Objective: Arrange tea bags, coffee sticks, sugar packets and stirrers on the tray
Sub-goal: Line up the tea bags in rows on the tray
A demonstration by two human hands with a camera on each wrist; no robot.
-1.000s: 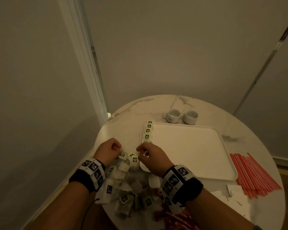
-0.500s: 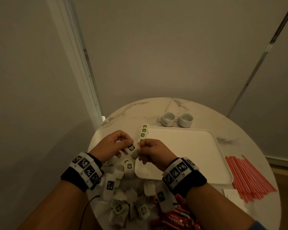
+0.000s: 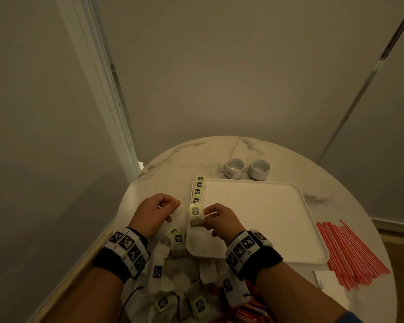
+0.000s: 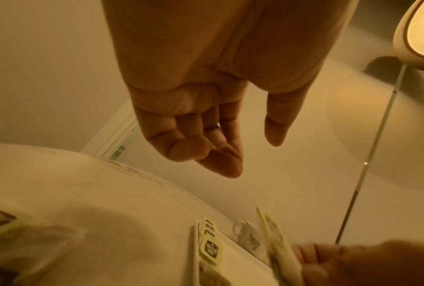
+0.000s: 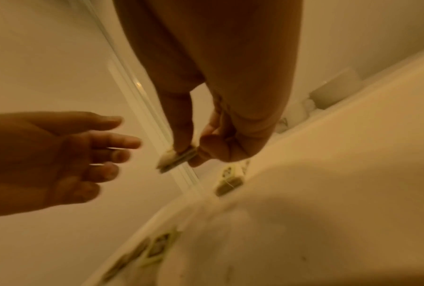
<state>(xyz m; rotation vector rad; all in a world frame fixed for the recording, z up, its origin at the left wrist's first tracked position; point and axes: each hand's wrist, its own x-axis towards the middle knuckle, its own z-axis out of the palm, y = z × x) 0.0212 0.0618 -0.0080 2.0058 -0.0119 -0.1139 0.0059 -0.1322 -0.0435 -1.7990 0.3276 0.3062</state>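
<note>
A white tray [image 3: 254,217] lies on the round marble table with a row of tea bags [image 3: 199,190] along its left edge. My right hand [image 3: 207,216] pinches one more tea bag [image 3: 195,214] by thumb and fingers just above the tray's left rim, at the near end of that row. The right wrist view shows the same pinch [image 5: 191,154] on the tea bag [image 5: 174,160]. My left hand [image 3: 160,209] hovers to the left of it with fingers loosely curled and nothing in it [image 4: 243,151]. A pile of loose tea bags [image 3: 173,276] lies under my wrists.
Two white cups [image 3: 234,170] stand behind the tray. Red stirrers [image 3: 350,252] lie in a bundle at the right, white sugar packets [image 3: 324,278] beside them. Red coffee sticks [image 3: 250,311] are at the near edge. A wall stands close on the left.
Both hands came up from the pile holding a tea bag together. The left hand has let go and drawn away; the right hand has carried the bag to the tray's left rim.
</note>
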